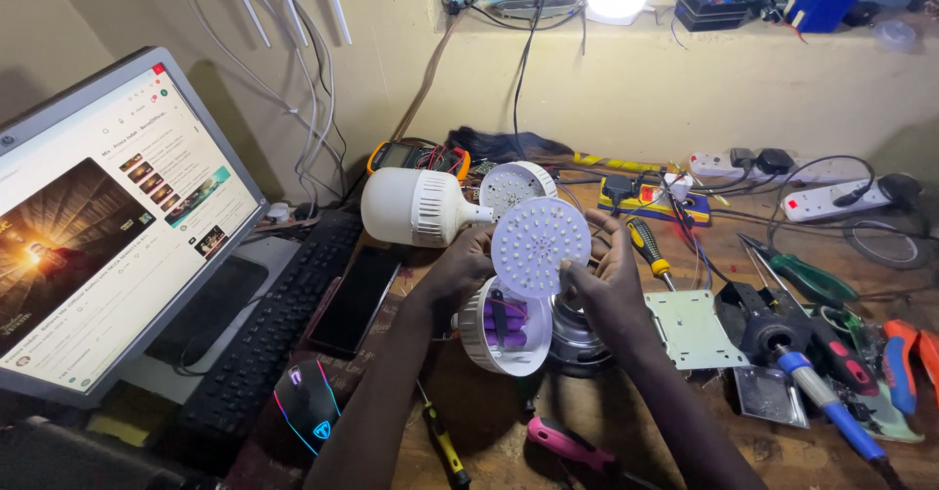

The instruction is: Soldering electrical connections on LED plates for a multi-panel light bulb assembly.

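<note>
While both hands pinch its rim, the left hand [468, 267] and right hand [608, 289] hold a round white LED board [540, 245], studded with small diodes, tilted above an open white bulb housing [504, 329] containing purple cells. Behind lies a second white bulb [416, 206]; screwdrivers [646, 244] and pliers [807, 277] clutter the wooden bench [606, 422].

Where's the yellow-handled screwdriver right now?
In the head view, the yellow-handled screwdriver lies on the workbench just right of centre, beside the right hand holding the round LED disc, above the white metal plate.
</note>
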